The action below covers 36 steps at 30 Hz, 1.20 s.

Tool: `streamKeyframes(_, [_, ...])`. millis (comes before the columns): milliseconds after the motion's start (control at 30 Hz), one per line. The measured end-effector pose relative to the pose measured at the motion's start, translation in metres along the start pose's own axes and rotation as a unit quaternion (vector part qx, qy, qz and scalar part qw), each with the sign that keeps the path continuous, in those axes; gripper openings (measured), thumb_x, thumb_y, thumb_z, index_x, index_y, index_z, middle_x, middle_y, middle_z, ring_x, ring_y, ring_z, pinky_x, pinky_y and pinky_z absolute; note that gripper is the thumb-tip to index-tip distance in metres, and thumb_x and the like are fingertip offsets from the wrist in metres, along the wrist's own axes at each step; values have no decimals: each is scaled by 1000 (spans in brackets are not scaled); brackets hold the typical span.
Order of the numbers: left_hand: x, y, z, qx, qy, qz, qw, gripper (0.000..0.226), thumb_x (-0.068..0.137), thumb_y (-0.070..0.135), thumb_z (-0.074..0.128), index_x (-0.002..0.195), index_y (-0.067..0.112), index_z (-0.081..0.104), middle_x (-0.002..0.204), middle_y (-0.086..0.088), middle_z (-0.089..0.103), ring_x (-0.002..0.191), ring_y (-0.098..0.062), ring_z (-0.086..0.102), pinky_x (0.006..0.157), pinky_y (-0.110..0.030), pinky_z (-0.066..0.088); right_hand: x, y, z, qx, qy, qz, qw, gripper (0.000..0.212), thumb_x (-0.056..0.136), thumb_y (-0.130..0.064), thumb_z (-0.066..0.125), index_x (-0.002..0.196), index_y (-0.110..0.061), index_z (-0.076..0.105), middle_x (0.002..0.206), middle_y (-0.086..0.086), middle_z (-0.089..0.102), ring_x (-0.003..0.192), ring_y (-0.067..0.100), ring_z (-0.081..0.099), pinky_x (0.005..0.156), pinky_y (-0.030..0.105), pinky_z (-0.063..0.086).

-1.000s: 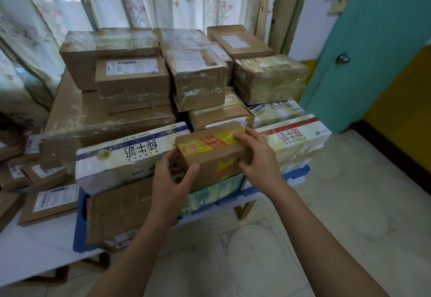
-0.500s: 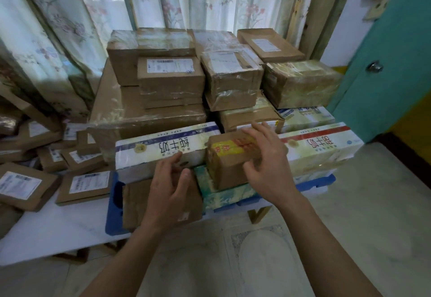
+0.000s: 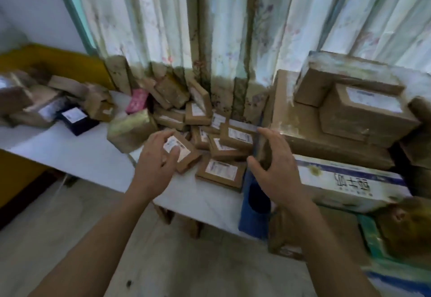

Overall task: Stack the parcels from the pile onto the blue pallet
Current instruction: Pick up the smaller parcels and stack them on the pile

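The view has swung left, away from the stacked blue pallet (image 3: 253, 210) and toward the loose pile of parcels (image 3: 210, 131) on the white table (image 3: 77, 156). A second ago both hands were setting a small tape-striped box into the front row of the stack; now both hands are empty. That parcel looks delivered, and the likely next step is picking another from the pile.

The left hand (image 3: 158, 159) hovers over the near edge of the pile, fingers loosely spread and slightly curled, holding nothing. It sits just above a small flat brown parcel (image 3: 180, 151) with a white label, which lies flat at the front of the pile. Its long axis runs diagonally, from near-left toward the far-right. Motion blur makes it unclear whether the fingertips touch it.

The right hand (image 3: 277, 170) hangs open too, fingers spread, above the pallet's left edge where it meets the pile.

The pile runs along the table's far edge against a flowered curtain (image 3: 233, 28), with more parcels toward the far left corner. The stack fills the pallet at right, including a long white carton (image 3: 345, 180).
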State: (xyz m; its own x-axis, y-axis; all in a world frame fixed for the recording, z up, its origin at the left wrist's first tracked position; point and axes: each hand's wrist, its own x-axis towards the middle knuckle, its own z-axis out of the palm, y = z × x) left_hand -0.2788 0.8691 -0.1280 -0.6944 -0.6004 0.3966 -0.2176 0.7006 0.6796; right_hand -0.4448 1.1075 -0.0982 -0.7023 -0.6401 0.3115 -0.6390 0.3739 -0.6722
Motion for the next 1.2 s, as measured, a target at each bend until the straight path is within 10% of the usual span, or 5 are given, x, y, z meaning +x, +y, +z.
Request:
streamKeyframes(300, [20, -159, -133, -1, 55, -103, 993, 50, 100, 41, 44, 143, 17, 49, 137, 2, 52, 124, -11, 49, 102, -34, 42, 67, -103, 181, 62, -42, 14, 997, 54, 94, -28, 70, 144, -26, 48, 133, -11, 49, 124, 10, 49, 104, 37, 47])
streamKeyframes(433, [45, -212, -173, 3, 78, -147, 986, 52, 102, 44, 45, 145, 17, 48, 143, -2, 52, 128, -13, 49, 104, -36, 43, 104, -136, 237, 59, -79, 19, 995, 55, 96, -29, 69, 146, -27, 47, 134, -14, 49, 117, -3, 44, 89, 3, 34])
streamKeyframes(767, [151, -318, -175, 21, 63, -206, 976, 42, 107, 31, 48, 148, 20, 46, 147, -3, 51, 135, -18, 47, 104, -34, 39, 232, -141, 342, 112, -128, 51, 984, 51, 93, -31, 68, 140, -36, 49, 136, -16, 51, 129, 6, 49, 110, 44, 47])
streamKeyframes(1200, [352, -383, -87, -56, -129, -172, 975, 58, 97, 55, 41, 146, 25, 46, 145, 0, 54, 132, -15, 51, 109, -51, 45, 362, -90, 394, 109, -88, 207, 968, 51, 95, -32, 70, 141, -34, 49, 131, -13, 49, 120, 1, 47, 104, 34, 48])
